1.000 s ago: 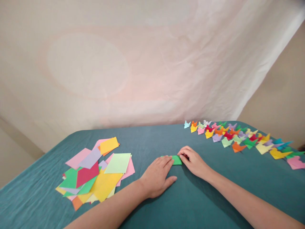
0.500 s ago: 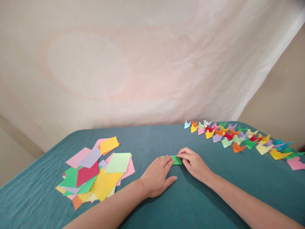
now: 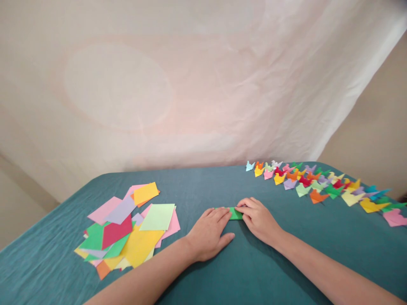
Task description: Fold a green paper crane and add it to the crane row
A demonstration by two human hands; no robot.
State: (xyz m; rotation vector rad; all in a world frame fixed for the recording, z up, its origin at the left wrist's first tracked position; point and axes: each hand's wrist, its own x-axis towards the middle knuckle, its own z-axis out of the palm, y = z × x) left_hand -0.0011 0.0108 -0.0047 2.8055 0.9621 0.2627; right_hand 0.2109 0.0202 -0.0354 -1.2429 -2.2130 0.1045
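A small folded piece of green paper lies on the cloth between my two hands, its left part covered by fingers. My left hand rests flat across it, fingers stretched out and the thumb apart. At the paper's right end, my right hand has its thumb and index finger closed on the edge and corner. The other fingers of that hand are curled.
To the left lies a loose pile of coloured paper sheets. Several rows of folded paper birds stand along the right side. A teal cloth covers the table, with a pale hanging sheet behind it.
My right thumb and index finger have shifted slightly at the paper's right end, and its right part now looks flatter. The left hand has barely moved.
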